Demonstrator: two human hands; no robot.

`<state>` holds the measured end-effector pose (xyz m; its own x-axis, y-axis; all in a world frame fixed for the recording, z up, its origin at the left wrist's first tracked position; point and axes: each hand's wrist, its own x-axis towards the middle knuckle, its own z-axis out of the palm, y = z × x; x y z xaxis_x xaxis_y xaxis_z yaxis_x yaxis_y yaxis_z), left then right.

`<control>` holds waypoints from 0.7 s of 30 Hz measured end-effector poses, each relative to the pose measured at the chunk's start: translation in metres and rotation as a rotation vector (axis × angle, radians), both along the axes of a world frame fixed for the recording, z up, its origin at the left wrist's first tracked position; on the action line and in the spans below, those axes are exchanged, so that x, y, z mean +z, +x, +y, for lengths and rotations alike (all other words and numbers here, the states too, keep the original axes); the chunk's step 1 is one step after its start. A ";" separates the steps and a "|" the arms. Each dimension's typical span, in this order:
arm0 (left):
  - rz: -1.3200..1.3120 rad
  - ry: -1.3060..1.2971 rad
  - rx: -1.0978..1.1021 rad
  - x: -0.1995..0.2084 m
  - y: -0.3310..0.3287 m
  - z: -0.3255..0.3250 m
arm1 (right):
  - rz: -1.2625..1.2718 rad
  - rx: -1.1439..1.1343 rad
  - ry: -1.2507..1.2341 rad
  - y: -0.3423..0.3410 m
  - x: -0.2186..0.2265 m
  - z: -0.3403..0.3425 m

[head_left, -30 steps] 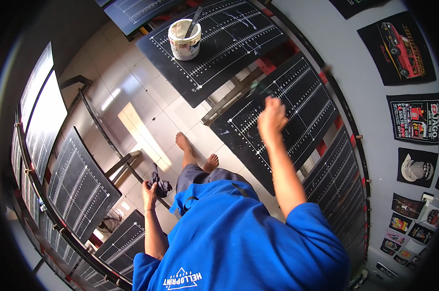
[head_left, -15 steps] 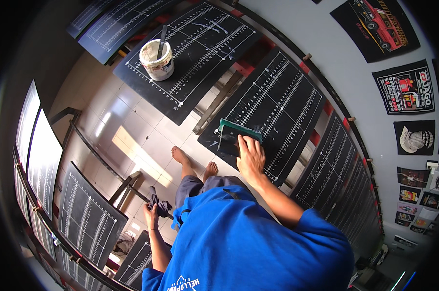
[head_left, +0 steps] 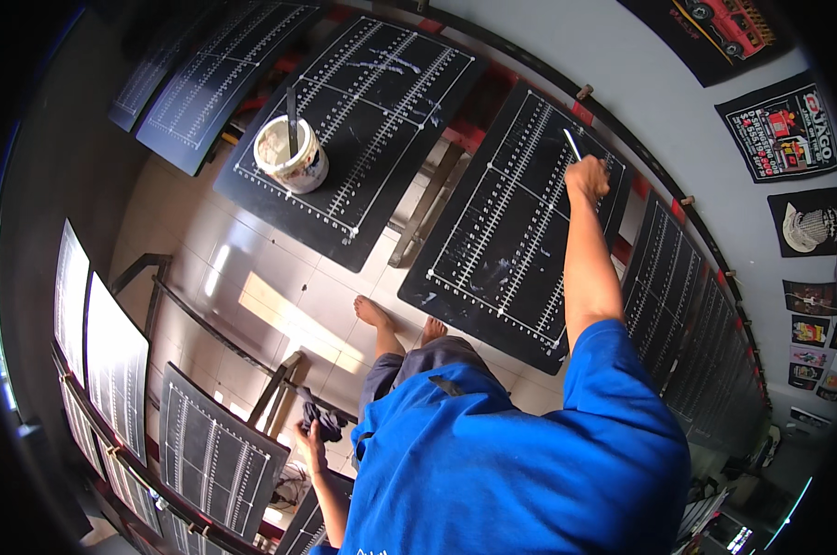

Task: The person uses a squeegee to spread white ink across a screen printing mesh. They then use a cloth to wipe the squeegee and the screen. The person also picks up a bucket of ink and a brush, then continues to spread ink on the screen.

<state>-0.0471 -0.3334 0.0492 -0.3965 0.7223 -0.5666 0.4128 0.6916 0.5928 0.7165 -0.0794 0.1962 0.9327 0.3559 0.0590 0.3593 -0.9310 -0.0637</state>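
Note:
At the far right part of the black, ruler-marked board [head_left: 502, 199] in front of me, my right hand [head_left: 588, 178] is closed on a flat scraper [head_left: 573, 143]. Only a pale, thin edge of the scraper shows past my fist; the rest is hidden. Whitish smears mark the board's surface. Low at my left side, my left hand [head_left: 313, 448] is closed round a bunched dark cloth [head_left: 322, 424]. On the neighbouring black board [head_left: 368, 120] to the left stands a white, stained tub [head_left: 295, 171] with a dark spatula [head_left: 292, 120] leaning in it.
More marked boards [head_left: 220, 458] sit on racks at left, and others [head_left: 673, 305] run along the right. A dark metal rail [head_left: 201, 324] crosses the tiled floor [head_left: 280, 277] near my bare feet. A long rail [head_left: 613, 120] follows the wall, where printed pictures [head_left: 777, 125] hang.
My right hand has moved with the scraper from the board's near left edge across to its far right part. The scraper has turned nearly edge-on. My left hand still holds the cloth.

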 end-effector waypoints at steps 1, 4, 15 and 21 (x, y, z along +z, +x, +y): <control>-0.010 0.000 0.009 0.002 0.003 -0.001 | -0.017 -0.044 0.016 0.008 0.005 -0.001; 0.060 -0.049 -0.089 0.007 -0.003 0.003 | -0.034 -0.137 0.054 0.035 0.001 0.000; 0.080 -0.043 -0.190 -0.048 -0.047 0.053 | 0.008 0.779 0.161 -0.147 -0.005 -0.054; -0.013 -0.174 -0.194 -0.051 -0.057 0.066 | -0.198 0.596 0.147 -0.032 -0.013 -0.052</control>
<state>-0.1037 -0.2672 -0.0020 -0.2517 0.6758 -0.6928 0.5410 0.6918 0.4782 0.6842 -0.1314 0.1832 0.5440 0.7846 0.2973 0.8302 -0.5548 -0.0550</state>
